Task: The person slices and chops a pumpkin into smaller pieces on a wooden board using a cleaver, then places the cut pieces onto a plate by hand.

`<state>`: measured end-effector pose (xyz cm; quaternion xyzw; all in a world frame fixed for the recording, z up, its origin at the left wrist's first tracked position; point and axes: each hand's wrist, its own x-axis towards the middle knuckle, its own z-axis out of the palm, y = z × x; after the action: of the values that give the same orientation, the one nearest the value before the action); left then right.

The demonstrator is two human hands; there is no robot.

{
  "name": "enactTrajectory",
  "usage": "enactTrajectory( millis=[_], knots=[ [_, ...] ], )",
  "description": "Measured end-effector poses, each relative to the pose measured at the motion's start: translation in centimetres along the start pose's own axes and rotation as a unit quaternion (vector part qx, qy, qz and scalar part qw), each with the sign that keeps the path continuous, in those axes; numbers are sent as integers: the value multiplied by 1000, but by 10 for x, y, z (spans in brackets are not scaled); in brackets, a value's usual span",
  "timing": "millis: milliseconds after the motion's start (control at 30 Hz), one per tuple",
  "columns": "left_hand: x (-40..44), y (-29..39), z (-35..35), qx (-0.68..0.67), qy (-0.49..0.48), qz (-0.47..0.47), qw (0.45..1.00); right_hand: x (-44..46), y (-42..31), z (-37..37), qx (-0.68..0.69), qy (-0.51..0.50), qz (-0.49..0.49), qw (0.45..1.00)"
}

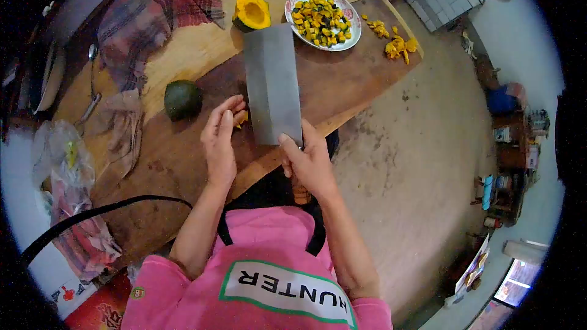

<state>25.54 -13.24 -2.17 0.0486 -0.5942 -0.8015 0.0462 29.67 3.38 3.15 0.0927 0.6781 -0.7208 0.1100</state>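
Note:
My right hand (307, 157) grips a cleaver (272, 85) by its handle, the wide blade pointing away from me over the table. Beside the blade's left edge is my left hand (221, 134), fingers slightly curled and thumb apart, holding nothing. A small orange piece (243, 120) shows near its fingertips. To the left lies a dark green pumpkin piece (183, 100), skin side up. Beyond the blade sits a cut pumpkin piece (252, 13) with its yellow hollow showing. A white plate (353, 35) holds diced pumpkin (321, 21).
Pumpkin scraps (400, 48) lie at the table's right end. A plaid cloth (137, 27), a brown cloth (122, 134), a spoon (92, 53) and a plastic bag (70, 153) are on the left. The wooden table (159, 171) has its near edge close to my body.

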Motion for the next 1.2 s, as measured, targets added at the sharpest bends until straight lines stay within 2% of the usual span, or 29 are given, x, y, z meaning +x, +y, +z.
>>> enactTrajectory(
  millis=[67, 167, 267, 367, 467, 500, 567, 700, 733, 900, 1133, 1200],
  knots=[
    [1, 7, 11, -123, 2, -87, 989, 10, 6, -3, 42, -14, -12, 999],
    [16, -5, 5, -263, -65, -117, 955, 25, 11, 1, 86, -24, -5, 996],
    [25, -14, 5, -223, -38, -136, 965, 30, 9, 4, 76, -4, 6, 997],
    [28, -7, -2, -120, -4, -155, 981, 26, 7, -4, 94, 28, 12, 995],
    [21, 1, -5, 138, -4, -2, 990, 9, 12, -35, 81, 64, 28, 994],
    [18, -1, -7, 222, -5, 62, 973, 1, 15, -44, 86, 70, 43, 993],
    [12, -11, -12, 380, -8, 187, 906, -13, 24, -61, 88, 87, 67, 990],
    [-5, -11, -5, 513, -154, 206, 819, -31, 48, -75, 114, 117, 89, 983],
    [-4, -17, -5, 531, -192, 202, 800, -31, 55, -77, 119, 119, 90, 982],
    [15, -36, 25, 527, -148, 225, 806, -20, 75, -72, 144, 88, 86, 982],
    [34, -53, 50, 518, -112, 258, 808, -5, 70, -51, 40, -18, 117, 992],
    [31, -52, 49, 490, -106, 243, 830, -9, 77, -41, 29, -39, 104, 993]
  ],
)
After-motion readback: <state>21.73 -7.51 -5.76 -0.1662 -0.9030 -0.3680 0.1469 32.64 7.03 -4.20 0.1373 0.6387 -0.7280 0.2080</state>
